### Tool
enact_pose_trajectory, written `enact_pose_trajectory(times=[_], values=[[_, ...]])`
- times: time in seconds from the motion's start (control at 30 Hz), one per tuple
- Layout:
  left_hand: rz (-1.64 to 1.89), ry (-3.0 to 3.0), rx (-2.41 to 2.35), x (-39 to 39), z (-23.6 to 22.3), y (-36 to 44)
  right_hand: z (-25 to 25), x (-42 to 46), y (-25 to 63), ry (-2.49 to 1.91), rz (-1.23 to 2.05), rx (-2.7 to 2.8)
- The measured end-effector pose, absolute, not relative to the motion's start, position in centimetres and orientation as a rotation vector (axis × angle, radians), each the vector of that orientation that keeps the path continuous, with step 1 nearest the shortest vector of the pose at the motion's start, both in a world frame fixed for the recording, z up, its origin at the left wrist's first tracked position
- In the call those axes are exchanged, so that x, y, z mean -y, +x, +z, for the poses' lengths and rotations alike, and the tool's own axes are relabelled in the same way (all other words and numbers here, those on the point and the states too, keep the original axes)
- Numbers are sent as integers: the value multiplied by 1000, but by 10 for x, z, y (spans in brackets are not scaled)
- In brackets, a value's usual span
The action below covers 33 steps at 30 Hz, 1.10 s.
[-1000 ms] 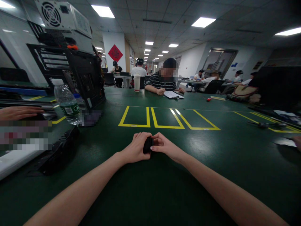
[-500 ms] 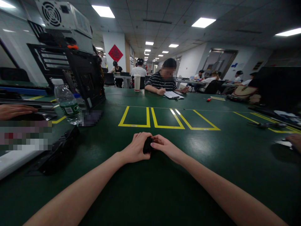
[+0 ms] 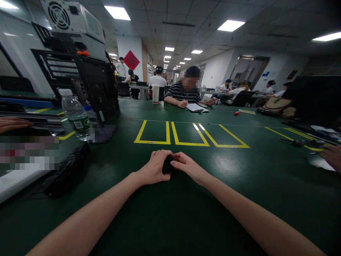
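Low over the green table [image 3: 170, 213], a small black object [image 3: 167, 165] sits between my two hands; its kind cannot be made out. My left hand [image 3: 155, 167] wraps round it from the left, thumb below and fingers above. From the right, my right hand [image 3: 186, 165] pinches at its edge with thumb and fingertips. Both hands cover much of the object. Beyond them, yellow tape outlines [image 3: 190, 144] mark the tabletop.
At left stand a water bottle [image 3: 77, 117] and an open computer case [image 3: 93, 85] with power supplies [image 3: 71, 21] on top. Black cables [image 3: 66, 170] lie nearer. A person [image 3: 186, 89] writes on a clipboard [image 3: 197, 107] opposite. Another person's hand [image 3: 331, 157] is at right.
My hands and the black object stay almost still. The other person's hand at the right edge has shifted a little, and the hand at far left has drawn back leftward.
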<state>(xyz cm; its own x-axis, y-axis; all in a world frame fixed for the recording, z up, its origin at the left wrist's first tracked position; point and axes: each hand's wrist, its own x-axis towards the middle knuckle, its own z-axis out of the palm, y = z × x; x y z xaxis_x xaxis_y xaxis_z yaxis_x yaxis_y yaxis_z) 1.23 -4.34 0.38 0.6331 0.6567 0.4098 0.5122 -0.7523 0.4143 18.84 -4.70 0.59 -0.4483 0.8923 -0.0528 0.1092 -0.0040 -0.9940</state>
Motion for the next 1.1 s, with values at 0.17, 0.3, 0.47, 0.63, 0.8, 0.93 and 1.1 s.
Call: enact_pose_trajectory(times=[0.17, 0.3, 0.47, 0.63, 0.8, 0.93, 1.1], values=[[792, 2593, -929, 44, 6, 11, 10, 48, 191, -941, 1569, 1679], [796, 2594, -923, 45, 7, 11, 10, 50, 190, -970, 1549, 1649], [791, 2593, -927, 45, 7, 12, 8, 50, 187, -1045, 1516, 1597], [735, 2589, -932, 49, 16, 10, 11, 49, 190, -1021, 1558, 1635], [720, 2593, -924, 50, 18, 9, 12, 50, 191, -944, 1580, 1656], [807, 2594, -954, 46, 8, 12, 9, 50, 187, -964, 1546, 1585], [813, 2595, -951, 44, 4, 12, 7, 49, 185, -1040, 1530, 1560]])
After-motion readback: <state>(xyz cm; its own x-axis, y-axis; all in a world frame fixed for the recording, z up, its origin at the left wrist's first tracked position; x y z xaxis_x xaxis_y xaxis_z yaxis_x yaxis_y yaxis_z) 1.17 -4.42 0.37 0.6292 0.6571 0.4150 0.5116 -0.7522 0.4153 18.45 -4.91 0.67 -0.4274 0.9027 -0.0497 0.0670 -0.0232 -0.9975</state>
